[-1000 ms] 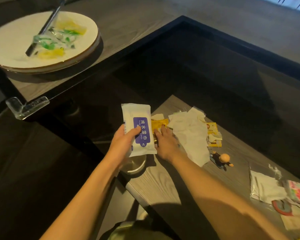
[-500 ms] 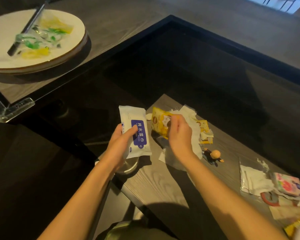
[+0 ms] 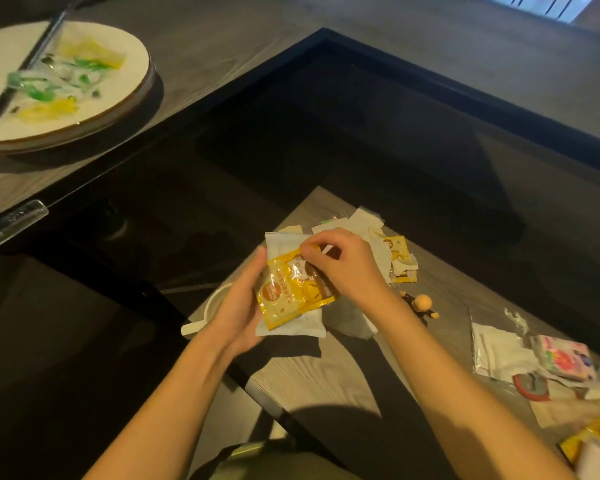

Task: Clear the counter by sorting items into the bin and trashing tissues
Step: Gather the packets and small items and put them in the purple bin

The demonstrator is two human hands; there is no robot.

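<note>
Two packets sit stacked in our hands above the near corner of the table (image 3: 329, 372): a yellow snack sachet (image 3: 291, 292) lies on top of a white wet-wipe pack (image 3: 291, 329), whose edges show above and below it. Our left hand (image 3: 238, 308) cups the wipe pack from the left side and from beneath, fingers curled round its edge, so that grip is closed on the pack. Our right hand (image 3: 343, 268) comes over from the right, thumb and fingertips pinching the top edge of the sachet, the rest of the hand lying across its right side.

Just behind the right hand, crumpled white tissues (image 3: 364, 220) lie in a heap on the table, with a second yellow sachet (image 3: 397, 245) and torn scraps beside them. Near the right wrist lies a small figurine (image 3: 421, 303) with a round orange head. Under the left hand, a pale bowl (image 3: 215, 301) peeks out at the table's edge.

Further right, we see a clear wrapper (image 3: 496, 351) holding white paper, a pink printed packet (image 3: 565, 356) touching it, and more blurred litter toward the lower right corner.

Well apart, at upper left on another wooden surface, a white plate (image 3: 125, 84) carries green and yellow wrappers (image 3: 59, 81) and dark chopsticks (image 3: 28, 60) leaning across it.
</note>
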